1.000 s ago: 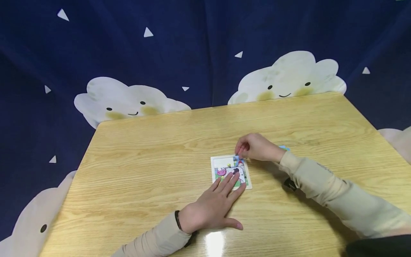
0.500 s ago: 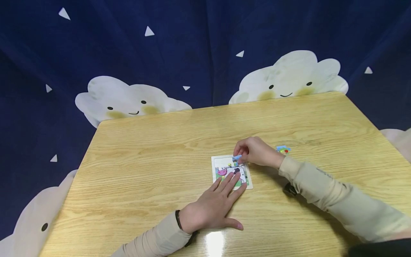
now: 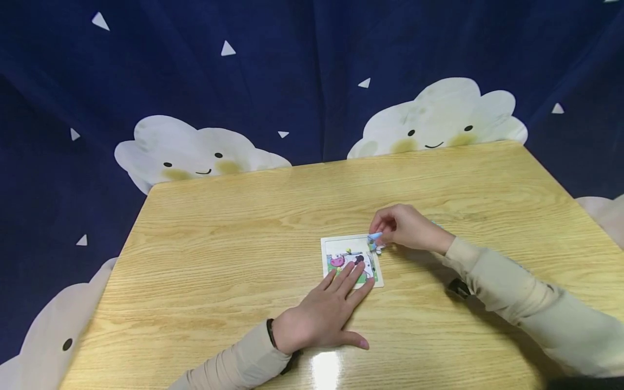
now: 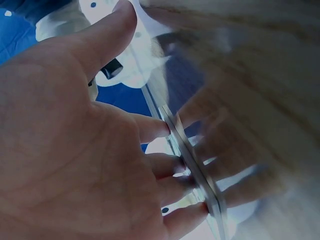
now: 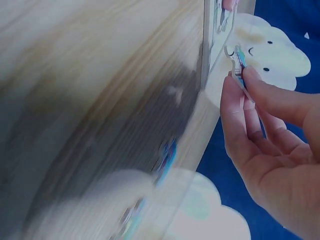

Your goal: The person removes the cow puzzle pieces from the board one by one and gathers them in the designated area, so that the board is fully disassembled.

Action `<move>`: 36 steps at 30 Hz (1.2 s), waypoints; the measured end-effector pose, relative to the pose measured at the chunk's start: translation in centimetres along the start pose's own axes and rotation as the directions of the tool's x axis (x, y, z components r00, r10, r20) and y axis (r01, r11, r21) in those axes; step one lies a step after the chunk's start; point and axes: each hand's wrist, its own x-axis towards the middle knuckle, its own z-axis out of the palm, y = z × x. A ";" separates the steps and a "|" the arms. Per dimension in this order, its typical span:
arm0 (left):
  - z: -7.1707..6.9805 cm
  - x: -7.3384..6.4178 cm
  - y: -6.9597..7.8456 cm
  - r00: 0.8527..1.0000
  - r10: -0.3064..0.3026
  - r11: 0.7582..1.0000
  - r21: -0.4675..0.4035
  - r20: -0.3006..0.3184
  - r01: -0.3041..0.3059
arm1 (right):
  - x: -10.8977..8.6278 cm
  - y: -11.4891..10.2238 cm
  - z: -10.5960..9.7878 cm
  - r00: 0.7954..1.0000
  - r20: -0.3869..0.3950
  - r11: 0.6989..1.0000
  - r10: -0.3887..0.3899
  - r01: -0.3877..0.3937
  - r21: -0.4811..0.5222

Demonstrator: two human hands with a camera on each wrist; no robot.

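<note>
A small square jigsaw puzzle with a white frame [image 3: 323,246] and a cow picture lies on the table. My left hand [image 3: 322,317] rests flat on its lower part, fingers straight and spread; in the left wrist view the fingertips touch the board's edge [image 4: 192,160]. Between thumb and fingers, my right hand [image 3: 407,227] pinches a blue puzzle piece [image 3: 374,240] at the board's upper right corner. The right wrist view has this piece [image 5: 239,65] tilted up on its edge. White backing shows across the upper part of the puzzle, above the cow.
A loose blue piece [image 3: 436,222] lies on the wooden table [image 3: 234,233], mostly hidden behind my right wrist. Blurred colourful pieces [image 5: 167,160] appear on the table in the right wrist view. A dark blue curtain [image 3: 292,70] with clouds hangs behind.
My right hand has moved right, carrying the puzzle piece from inside the board's top right area to its corner. The left hand keeps its place. The right wrist now covers most of the loose piece.
</note>
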 end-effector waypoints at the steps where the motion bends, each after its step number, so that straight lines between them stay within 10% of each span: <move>1: 0.0 0.0 0.0 1.000 0.000 1.000 0.002 -0.002 0.000 | -0.3 0.2 -0.2 1.000 -0.001 1.000 0.009 -0.009 -0.003; 19: -0.1 0.1 -0.1 1.000 -0.004 1.000 0.010 -0.010 0.004 | -6.2 4.9 -5.9 0.981 -0.120 0.978 0.155 -0.169 -0.119; 36: -0.2 -0.1 0.0 1.000 -0.001 1.000 -0.020 -0.008 0.000 | -7.0 9.6 -8.8 0.965 -0.210 0.917 0.158 -0.222 -0.332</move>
